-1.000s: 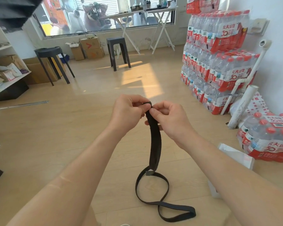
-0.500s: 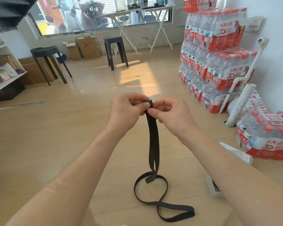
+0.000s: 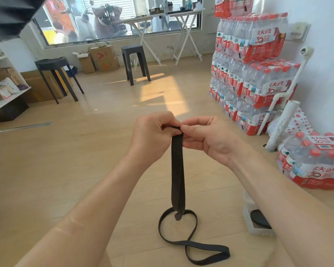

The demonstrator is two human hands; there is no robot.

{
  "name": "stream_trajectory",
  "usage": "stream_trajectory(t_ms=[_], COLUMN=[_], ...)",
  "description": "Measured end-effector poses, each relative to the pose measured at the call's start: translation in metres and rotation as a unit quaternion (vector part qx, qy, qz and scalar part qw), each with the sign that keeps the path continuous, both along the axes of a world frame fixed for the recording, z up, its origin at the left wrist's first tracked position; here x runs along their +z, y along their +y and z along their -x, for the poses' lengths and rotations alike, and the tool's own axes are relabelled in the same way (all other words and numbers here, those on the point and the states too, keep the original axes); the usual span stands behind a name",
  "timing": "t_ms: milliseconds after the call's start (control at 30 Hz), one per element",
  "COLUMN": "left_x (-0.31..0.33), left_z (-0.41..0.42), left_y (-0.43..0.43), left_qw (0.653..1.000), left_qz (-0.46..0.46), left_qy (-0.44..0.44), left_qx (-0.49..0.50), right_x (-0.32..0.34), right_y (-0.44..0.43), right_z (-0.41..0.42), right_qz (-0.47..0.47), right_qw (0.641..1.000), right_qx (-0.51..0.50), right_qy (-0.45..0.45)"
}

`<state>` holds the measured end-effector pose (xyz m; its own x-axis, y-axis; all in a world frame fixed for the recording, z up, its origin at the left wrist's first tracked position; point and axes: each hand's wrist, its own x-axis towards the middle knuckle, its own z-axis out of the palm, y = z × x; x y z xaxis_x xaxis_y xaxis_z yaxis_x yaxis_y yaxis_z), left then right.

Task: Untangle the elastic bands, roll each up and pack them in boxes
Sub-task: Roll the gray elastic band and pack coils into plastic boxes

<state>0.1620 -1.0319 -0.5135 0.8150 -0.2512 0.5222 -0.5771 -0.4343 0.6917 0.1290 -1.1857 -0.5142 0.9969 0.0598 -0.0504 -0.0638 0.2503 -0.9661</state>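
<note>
i see little change: left hand (image 3: pixel 152 135) and right hand (image 3: pixel 206 140) still pinch the top of the flat black elastic band (image 3: pixel 177 170); roll barely started, tail loops on the wooden floor (image 3: pixel 85 170).

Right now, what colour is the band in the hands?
Plain black band, with no pattern; seen best in the head view.

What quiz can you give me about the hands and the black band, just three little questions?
1. True or false: the black band is already all rolled up.
2. How many hands pinch its top end? A none, B one, C two.
3. Fill the gap: its lower part lies looped on the ____.

Key
1. False: most of it hangs loose.
2. C: the left hand and the right hand.
3. floor
</note>
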Motion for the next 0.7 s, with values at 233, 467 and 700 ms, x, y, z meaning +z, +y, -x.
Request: stream_trajectory(t_ms=[233, 467, 700], left_x=[0.008, 0.011, 0.017], left_z=[0.004, 0.001, 0.002], left_y=[0.004, 0.009, 0.012], left_qw=[0.994, 0.976, 0.970], left_qz=[0.043, 0.068, -0.140], left_qy=[0.083, 0.179, 0.135], left_qx=[-0.063, -0.101, -0.143], right_x=[0.002, 0.003, 0.002], right_y=[-0.006, -0.006, -0.011], right_z=[0.001, 0.002, 0.001], right_qz=[0.041, 0.182, 0.212], right_qw=[0.999, 0.978, 0.972], right_qx=[-0.013, -0.035, 0.000], right_qy=[-0.016, -0.097, -0.104])
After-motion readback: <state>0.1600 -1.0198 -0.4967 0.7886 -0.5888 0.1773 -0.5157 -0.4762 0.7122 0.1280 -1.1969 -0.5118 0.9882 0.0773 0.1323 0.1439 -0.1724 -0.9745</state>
